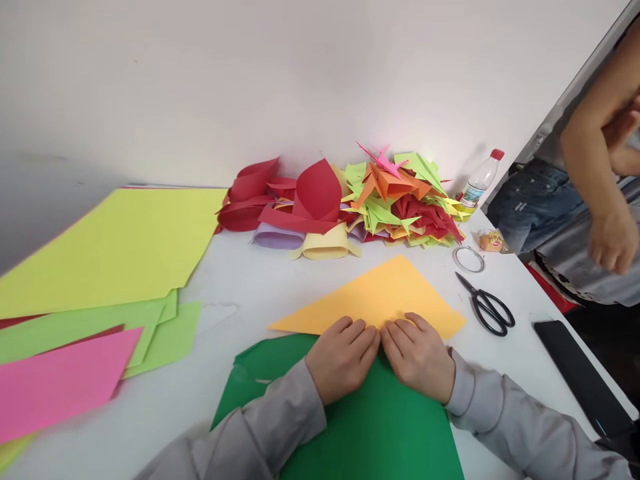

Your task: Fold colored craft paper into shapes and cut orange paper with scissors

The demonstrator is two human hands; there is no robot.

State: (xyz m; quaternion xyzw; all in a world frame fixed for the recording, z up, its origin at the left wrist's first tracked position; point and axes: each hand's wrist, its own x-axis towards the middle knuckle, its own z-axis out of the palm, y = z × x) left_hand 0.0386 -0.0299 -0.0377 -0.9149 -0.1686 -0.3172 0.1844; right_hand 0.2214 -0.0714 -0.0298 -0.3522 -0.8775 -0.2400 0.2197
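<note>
A sheet of orange-yellow paper [385, 287], triangular in outline, lies in front of me with its peak pointing away. My left hand [345, 357] and my right hand [417, 353] meet at the middle of its near edge. Both have curled fingers pressed on that edge, and the fingertips are mostly hidden. Beneath my hands and forearms a large green sheet [370, 427] covers the near part of the table, partly under the orange-yellow paper.
Yellow [120, 247], light green and pink [75, 380] sheets lie left. Folded paper pieces [400, 200] are heaped by the wall. Black scissors [487, 307], a tape roll [469, 259], a bottle [480, 180] and a phone [583, 377] lie right. Another person's arm [595, 167] is beyond.
</note>
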